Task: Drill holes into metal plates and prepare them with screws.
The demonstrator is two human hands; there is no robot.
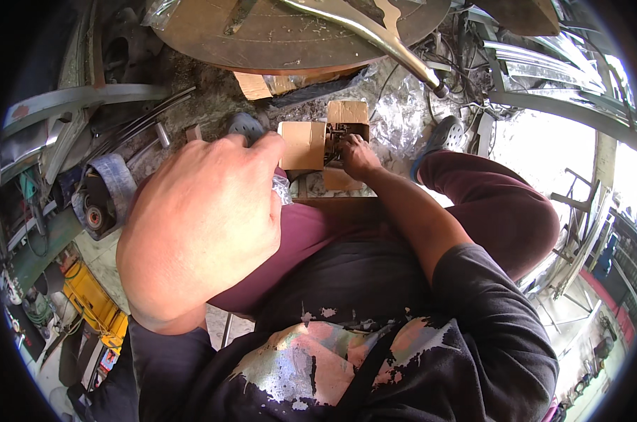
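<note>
Cluttered workshop floor, open cardboard box of dark parts, right hand reaching inside, left hand curled, grips unclear

Gritty workshop floor bears an open cardboard box, crumpled clear plastic and metal rods

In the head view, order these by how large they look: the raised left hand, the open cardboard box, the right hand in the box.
1. Left hand, though nearness to the camera inflates it.
2. Cardboard box.
3. Right hand.

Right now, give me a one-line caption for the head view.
Right hand reaches into open cardboard box on the floor; left hand raised close to camera.
</note>
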